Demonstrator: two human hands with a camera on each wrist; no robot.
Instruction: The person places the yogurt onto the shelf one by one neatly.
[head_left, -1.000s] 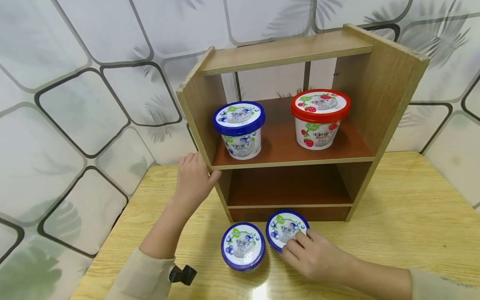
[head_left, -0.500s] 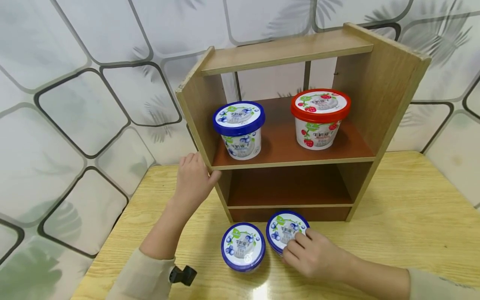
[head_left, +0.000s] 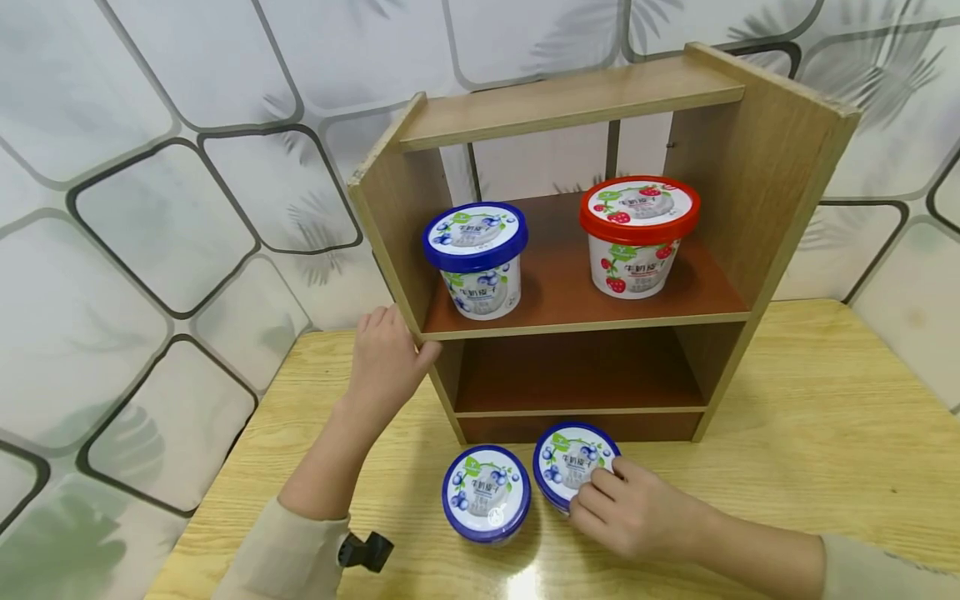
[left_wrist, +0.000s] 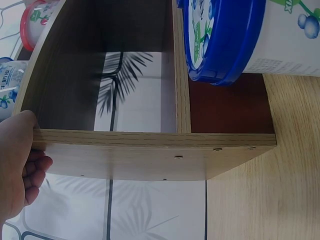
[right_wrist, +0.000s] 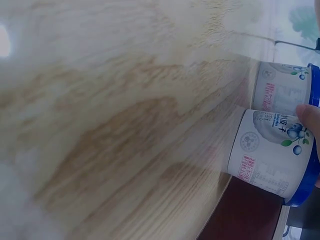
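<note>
My left hand (head_left: 386,358) grips the left side panel of a small wooden shelf (head_left: 585,329). Its thumb lies along the panel's front edge and its fingers are on the outer side, as the left hand (left_wrist: 17,165) in the left wrist view shows. My right hand (head_left: 626,512) holds a blueberry yogurt tub (head_left: 570,458) by its blue lid, at the foot of the shelf. In the right wrist view, the thumb (right_wrist: 307,117) presses near the rim of this upright tub (right_wrist: 270,150). Another blueberry tub (head_left: 486,493) stands close on its left.
On the shelf's middle board stand a blue-lidded blueberry tub (head_left: 477,258) at left and a red-lidded strawberry tub (head_left: 640,237) at right. The lower compartment (head_left: 577,371) has a brown floor. Behind the wooden table (head_left: 847,450) rises a patterned wall (head_left: 187,225).
</note>
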